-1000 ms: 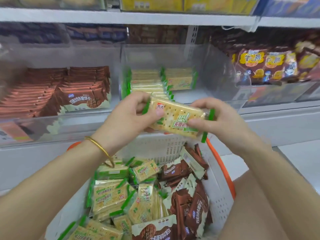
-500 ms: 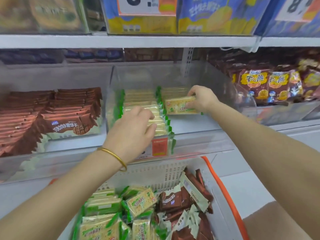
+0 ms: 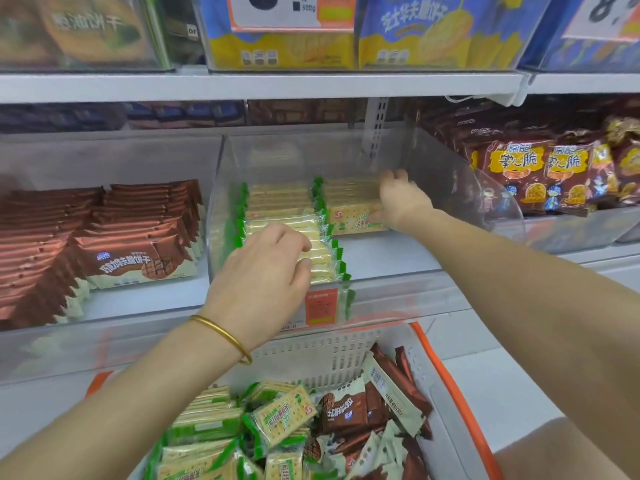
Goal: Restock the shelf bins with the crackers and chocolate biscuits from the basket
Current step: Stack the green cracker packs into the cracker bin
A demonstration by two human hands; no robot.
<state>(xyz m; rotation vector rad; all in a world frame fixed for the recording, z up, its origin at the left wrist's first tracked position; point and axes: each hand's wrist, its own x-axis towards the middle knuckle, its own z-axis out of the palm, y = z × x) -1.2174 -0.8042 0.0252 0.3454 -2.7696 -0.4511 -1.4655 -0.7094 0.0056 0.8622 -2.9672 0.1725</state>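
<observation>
Since half a second ago our right hand [image 3: 401,202] has slid deeper along the right-hand row in the clear bin [image 3: 485,188]. Its fingers are now stretched out over the tops of the packs, not wrapped round one, and the cracker pack [image 3: 353,220] it brought stands at the front of that row, face out.

Our left hand [image 3: 263,271] rests on the left row of crackers [image 3: 277,209] with fingers bent. We cannot tell whether it pinches a pack or only steadies the row.

We judge this the settling part of a placement: the pack is in and the rows are being squared up. Next we would draw both hands back and down to the basket [image 3: 446,375] for more. Many green-edged crackers [image 3: 280,414] and brown chocolate biscuits [image 3: 349,410] lie jumbled there, so the restock looks far from finished. The packs are flat, glossy and slippery-looking, and likely to topple if the row is nudged.
</observation>
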